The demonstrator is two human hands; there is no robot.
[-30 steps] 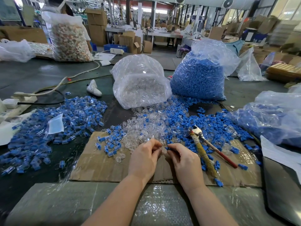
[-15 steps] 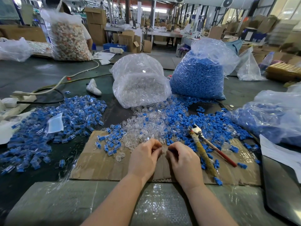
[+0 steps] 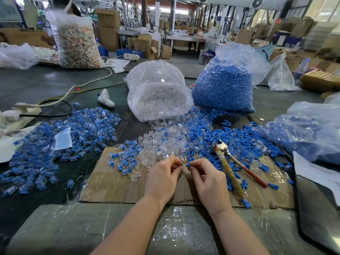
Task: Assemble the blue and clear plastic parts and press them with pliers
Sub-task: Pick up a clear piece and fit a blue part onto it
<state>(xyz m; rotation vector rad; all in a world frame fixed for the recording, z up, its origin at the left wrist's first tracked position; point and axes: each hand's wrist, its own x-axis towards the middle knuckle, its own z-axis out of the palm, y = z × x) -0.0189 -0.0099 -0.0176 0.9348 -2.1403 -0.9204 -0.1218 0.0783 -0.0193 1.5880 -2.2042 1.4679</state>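
Since everything on that bench was tiny moulded plastic, weight was never going to be the problem, fiddliness was. Going left to right: the heap of finished blue-and-clear pieces (image 3: 55, 142) sat off to the left on the dark tabletop, then the loose clear shells (image 3: 161, 142) spilled onto the cardboard sheet (image 3: 114, 183) in front of the clear-parts bag (image 3: 158, 92). The left hand (image 3: 161, 177) was curled with its fingertips pinching what looked like a clear shell (image 3: 184, 167), though it was see-through enough that I couldn't make out much of it. Just beside it, nearly touching, the right hand (image 3: 209, 183) pinched a small blue plug (image 3: 189, 165) between thumb and forefinger, pointed at the shell. Right of that lay the pliers (image 3: 230, 162), nobody holding them, in among the loose blue plugs (image 3: 239, 137).

My guess: both parts were featherlight, stiff and a bit slick, so a fingertip pinch on the sides made sense, leaving the mating ends free. The clear shell probably cracks if squeezed hard, so go easy with the pliers
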